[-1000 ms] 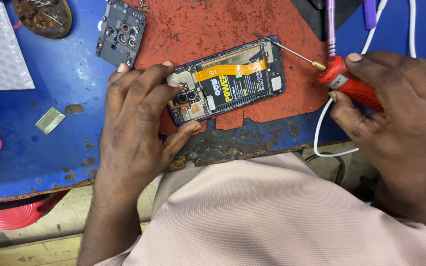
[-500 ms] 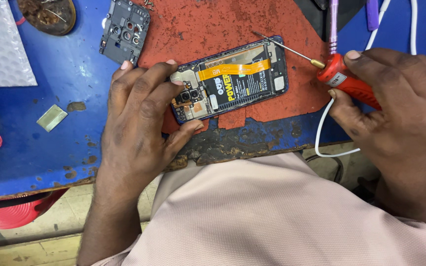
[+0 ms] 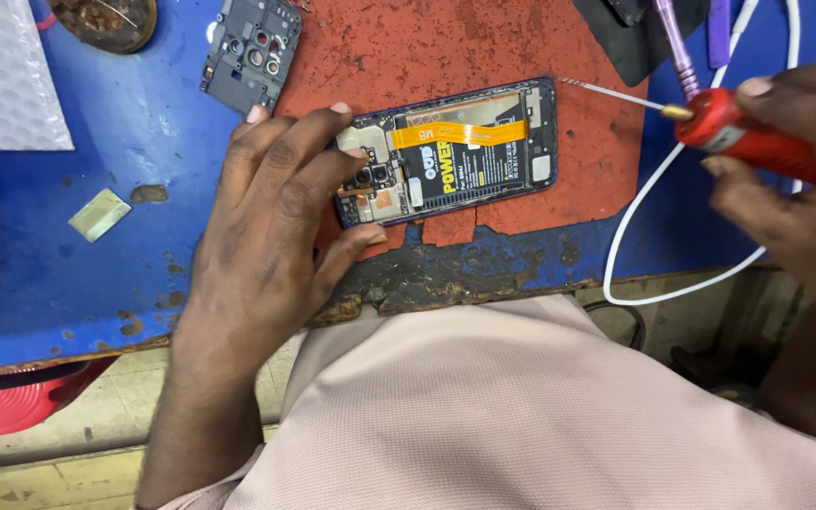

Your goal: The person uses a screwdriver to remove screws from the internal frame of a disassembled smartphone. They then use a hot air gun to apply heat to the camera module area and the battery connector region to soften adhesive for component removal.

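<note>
Steadying one opened phone (image 3: 446,156), two hands (image 3: 266,217) share one screwdriver (image 3: 739,137).

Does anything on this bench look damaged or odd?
Yes. The red mat is cracked and torn along its near edge below the opened phone, and the blue bench edge there is chipped and crusted with dark grime.

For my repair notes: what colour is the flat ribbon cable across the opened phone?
Orange. The ribbon cable shows best in the head view, lying over the black battery.
</note>
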